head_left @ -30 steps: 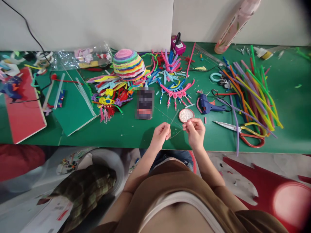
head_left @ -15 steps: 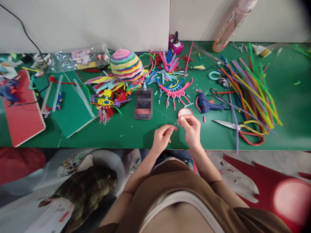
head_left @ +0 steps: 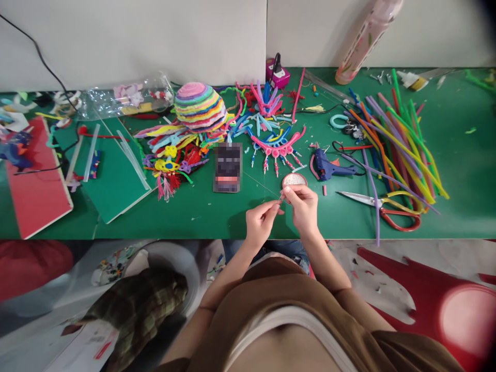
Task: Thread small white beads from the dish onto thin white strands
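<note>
The person wears a loose brown fabric top (head_left: 271, 294) with a soft sheen along its folds. A broad, curved cream-white band (head_left: 290, 313) edges the wide, rounded neckline. The brown right sleeve (head_left: 418, 352) is short, flaring widely from the upper arm and falling in creases, while only a narrow strip of the matching brown left sleeve (head_left: 175, 365) shows at the lower edge of the view. A pale whitish strip (head_left: 271, 255) runs along the hem of the top, with blue denim trousers (head_left: 233, 248) showing past it. Both forearms are bare, as are the left hand (head_left: 262, 225) and the right hand (head_left: 303, 207), with slender fingers
</note>
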Tool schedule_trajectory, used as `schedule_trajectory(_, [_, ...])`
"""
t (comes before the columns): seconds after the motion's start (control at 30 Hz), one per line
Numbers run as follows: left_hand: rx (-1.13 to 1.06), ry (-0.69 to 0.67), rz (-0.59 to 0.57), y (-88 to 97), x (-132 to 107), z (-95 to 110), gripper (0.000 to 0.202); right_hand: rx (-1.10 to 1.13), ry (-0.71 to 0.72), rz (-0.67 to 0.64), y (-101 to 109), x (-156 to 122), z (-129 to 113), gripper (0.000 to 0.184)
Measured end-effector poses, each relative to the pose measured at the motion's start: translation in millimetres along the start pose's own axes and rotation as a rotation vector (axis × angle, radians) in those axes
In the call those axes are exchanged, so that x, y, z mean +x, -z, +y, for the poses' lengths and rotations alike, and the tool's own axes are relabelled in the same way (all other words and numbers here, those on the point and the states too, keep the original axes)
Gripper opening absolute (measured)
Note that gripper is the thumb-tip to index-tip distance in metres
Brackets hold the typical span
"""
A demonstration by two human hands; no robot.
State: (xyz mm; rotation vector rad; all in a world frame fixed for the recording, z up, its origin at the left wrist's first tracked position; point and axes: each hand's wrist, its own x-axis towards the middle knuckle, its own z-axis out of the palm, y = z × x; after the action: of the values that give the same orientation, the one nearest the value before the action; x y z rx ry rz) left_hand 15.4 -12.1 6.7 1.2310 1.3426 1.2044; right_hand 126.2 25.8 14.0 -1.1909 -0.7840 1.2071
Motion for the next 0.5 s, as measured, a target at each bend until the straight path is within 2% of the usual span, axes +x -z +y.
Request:
schedule_trajectory(0.23, [0.004,-0.023,-0.005,1.1,-0.2,-2.4,0.023,0.038,-0.059,-0.035,1.9,-0.3,-0.2,0.016])
schedule_trajectory(0.37, [0.048,-0.052,-0.029,1.3,-1.6,-4.6,0.024,0.013,-0.02,-0.038,2.1,-0.8,-0.7,0.017])
schedule_trajectory(0.5, [0.216,-0.119,-0.025,-0.2,-3.1,-5.1,0.026,-0.051,0.042,0.01,0.4,-1.3,0.0,0.021])
